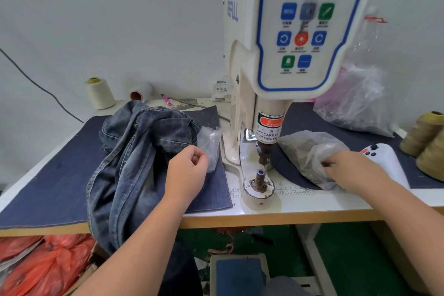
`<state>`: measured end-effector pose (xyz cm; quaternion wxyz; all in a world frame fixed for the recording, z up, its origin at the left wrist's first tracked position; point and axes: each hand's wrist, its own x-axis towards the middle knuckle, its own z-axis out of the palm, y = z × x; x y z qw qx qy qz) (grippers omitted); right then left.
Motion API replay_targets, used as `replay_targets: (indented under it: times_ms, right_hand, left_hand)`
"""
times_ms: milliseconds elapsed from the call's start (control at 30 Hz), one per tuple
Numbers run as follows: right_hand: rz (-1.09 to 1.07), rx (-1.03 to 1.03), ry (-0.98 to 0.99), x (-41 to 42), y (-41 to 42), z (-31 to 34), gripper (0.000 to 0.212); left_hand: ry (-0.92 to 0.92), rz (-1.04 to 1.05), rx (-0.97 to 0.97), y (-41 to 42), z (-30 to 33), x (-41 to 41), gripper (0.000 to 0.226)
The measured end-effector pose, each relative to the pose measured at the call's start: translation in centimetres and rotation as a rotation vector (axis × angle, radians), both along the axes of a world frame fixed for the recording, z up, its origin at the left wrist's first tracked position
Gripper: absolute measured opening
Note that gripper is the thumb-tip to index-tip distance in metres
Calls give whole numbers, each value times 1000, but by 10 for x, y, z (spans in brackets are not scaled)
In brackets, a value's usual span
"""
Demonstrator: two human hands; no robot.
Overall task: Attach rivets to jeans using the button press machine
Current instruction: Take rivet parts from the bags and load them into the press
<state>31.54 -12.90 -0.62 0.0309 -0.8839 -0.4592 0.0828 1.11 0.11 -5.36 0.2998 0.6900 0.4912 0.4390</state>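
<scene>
Head view, single entry.

Item 1: crumpled faded blue denim jeans (134, 151), heaped on the dark navy cloth mat (48, 175) at the left of the white desk (312, 206), one end hanging over the front edge. I see no part of them under the press.

Item 2: cream button press machine with blue-edged control panel (300, 31); its lower die post (260, 176) stands bare, nothing loaded that I can make out.

Item 3: my left hand (189, 170), fingers curled with thumb to fingertips, beside a small clear plastic bag (209, 146); whether a rivet is pinched there I cannot tell.

Item 4: my right hand (348, 166), fingers buried in a larger clear plastic bag of small metal pieces (310, 154), gripping the film.

Progress, my judgement: early, still fetching rivet parts; loading, positioning the denim and pressing remain.

Surroundings: white handheld controller (382, 156), olive thread cones (427, 142), cream thread cone (99, 92). The bags flank the die closely.
</scene>
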Motion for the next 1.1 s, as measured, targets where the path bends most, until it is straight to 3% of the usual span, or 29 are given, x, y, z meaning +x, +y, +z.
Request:
replay_targets:
  times_ms: [300,467,667,900,1100]
  right_hand:
    - [111,-26,22,3,-4,-3,45]
    - [92,100,171,6,-7,-6,19]
    - [21,228,126,8,-8,-19,9]
    - [-73,251,242,11,-4,-14,31]
    - [27,39,75,-1,9,-8,39]
  left_hand:
    - [17,4,-2,1,0,0,18]
    - [32,8,-14,-1,2,0,18]
    - [41,5,-22,-2,3,1,18]
    - [59,9,-23,-2,3,1,16]
    - [69,-1,-39,-2,3,0,16]
